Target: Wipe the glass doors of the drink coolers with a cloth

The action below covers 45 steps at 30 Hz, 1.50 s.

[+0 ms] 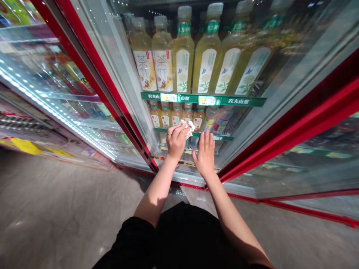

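So the left hand (176, 141) has its grip bunched around a crumpled white wad (190, 127) on the tall red-framed clear glass door (95, 56); just right, the right hand (206, 155) lies flat on that door, grip released. Yellowish clear plastic bottles (206, 63) behind it.

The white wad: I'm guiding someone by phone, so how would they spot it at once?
Find the red-edged glass door in the middle of the view. Below its upper green shelf strip, the left hand holds the white wad. It is crumpled and shapeless, unlike the upright small bottles behind the glass.
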### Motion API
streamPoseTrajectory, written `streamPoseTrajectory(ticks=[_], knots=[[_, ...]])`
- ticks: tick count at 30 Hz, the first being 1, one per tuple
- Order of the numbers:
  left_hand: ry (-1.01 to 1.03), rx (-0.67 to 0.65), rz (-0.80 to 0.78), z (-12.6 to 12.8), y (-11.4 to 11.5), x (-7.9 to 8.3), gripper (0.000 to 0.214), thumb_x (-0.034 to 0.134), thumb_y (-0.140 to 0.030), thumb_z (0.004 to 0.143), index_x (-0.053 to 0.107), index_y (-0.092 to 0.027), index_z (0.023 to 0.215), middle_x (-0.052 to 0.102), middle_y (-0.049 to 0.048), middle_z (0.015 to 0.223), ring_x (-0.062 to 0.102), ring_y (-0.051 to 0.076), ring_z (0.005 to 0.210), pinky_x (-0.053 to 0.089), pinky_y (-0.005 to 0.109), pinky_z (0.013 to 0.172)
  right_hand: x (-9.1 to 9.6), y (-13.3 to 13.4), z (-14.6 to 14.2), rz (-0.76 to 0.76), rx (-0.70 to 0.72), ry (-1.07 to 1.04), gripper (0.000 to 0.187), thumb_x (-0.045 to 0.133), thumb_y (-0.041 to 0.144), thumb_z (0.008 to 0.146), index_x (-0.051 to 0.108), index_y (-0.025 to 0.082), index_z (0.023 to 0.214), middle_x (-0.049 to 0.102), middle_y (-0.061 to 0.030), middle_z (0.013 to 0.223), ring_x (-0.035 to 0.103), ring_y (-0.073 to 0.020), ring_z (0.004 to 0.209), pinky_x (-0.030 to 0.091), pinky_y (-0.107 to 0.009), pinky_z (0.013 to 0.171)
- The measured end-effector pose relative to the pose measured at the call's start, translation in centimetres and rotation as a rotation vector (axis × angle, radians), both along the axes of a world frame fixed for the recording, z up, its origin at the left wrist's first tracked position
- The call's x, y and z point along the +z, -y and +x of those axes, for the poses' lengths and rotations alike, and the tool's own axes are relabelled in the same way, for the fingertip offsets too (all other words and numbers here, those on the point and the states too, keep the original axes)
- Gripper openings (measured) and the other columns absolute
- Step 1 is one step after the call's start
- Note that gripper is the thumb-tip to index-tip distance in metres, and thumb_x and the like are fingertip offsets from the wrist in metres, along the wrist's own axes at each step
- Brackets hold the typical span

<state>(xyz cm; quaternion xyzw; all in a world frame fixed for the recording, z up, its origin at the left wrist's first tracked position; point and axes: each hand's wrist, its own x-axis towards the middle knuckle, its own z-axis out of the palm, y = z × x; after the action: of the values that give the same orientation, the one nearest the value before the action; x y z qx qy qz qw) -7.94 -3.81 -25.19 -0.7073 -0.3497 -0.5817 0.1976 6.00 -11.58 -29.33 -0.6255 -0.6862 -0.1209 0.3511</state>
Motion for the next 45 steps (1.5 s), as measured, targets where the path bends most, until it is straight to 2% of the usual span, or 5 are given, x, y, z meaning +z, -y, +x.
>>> streamPoseTrajectory(ticks=[8, 16, 29, 37, 45], knots=[[-0.173, -0.111, 0.006, -1.7, -0.3, -0.9, 0.018, 0.066, -0.025, 0.108, 0.081, -0.028, 0.118, 0.082, 0.0029, 0.114, 0.076, 0.018, 0.115, 0.06, 0.032, 0.104, 0.0, -0.6, -2.0, -0.002, 0.011, -0.018, 0.095, 0.045, 0.025, 0.106, -0.023, 0.026, 0.173, -0.007, -0.0099, 0.186, 0.007, -0.0342, 0.173, 0.024, -0.066, 0.135], [-0.04, -0.037, -0.058, -4.1, -0.4, 1.4, 0.024, 0.058, -0.021, 0.111, 0.081, -0.025, 0.111, 0.081, 0.0052, 0.109, 0.072, 0.019, 0.111, 0.057, 0.036, 0.105, 0.4, -1.3, -4.5, -0.012, 0.015, -0.006, 0.098, 0.047, 0.025, 0.105, -0.024, 0.025, 0.173, -0.009, -0.0082, 0.186, 0.002, -0.033, 0.173, 0.024, -0.066, 0.136], [-0.027, 0.028, -0.038, -9.0, -1.8, 1.1, 0.026, 0.055, -0.018, 0.111, 0.08, -0.024, 0.107, 0.08, 0.0051, 0.106, 0.07, 0.02, 0.103, 0.055, 0.035, 0.098, 1.0, -1.7, -8.9, -0.018, 0.017, 0.023, 0.095, 0.044, 0.027, 0.107, -0.025, 0.027, 0.172, -0.011, -0.0068, 0.186, 0.005, -0.0333, 0.173, 0.028, -0.065, 0.135], [-0.247, -0.071, -0.102, -11.7, -2.5, -0.2, 0.022, 0.058, -0.024, 0.111, 0.08, -0.026, 0.112, 0.08, 0.0038, 0.112, 0.071, 0.02, 0.109, 0.055, 0.033, 0.099, 1.4, -2.0, -10.4, -0.023, 0.009, 0.025, 0.094, 0.043, 0.028, 0.107, -0.025, 0.026, 0.172, -0.012, -0.0072, 0.186, 0.002, -0.0322, 0.173, 0.026, -0.066, 0.135], [-0.014, 0.057, -0.114, -13.5, -3.3, 1.0, 0.027, 0.055, -0.018, 0.11, 0.081, -0.026, 0.11, 0.081, 0.0061, 0.11, 0.072, 0.021, 0.107, 0.056, 0.037, 0.102, 2.0, -1.9, -11.7, -0.021, 0.054, 0.067, 0.092, 0.04, 0.026, 0.106, -0.022, 0.024, 0.174, -0.008, -0.008, 0.186, 0.001, -0.0301, 0.173, 0.025, -0.063, 0.136]])
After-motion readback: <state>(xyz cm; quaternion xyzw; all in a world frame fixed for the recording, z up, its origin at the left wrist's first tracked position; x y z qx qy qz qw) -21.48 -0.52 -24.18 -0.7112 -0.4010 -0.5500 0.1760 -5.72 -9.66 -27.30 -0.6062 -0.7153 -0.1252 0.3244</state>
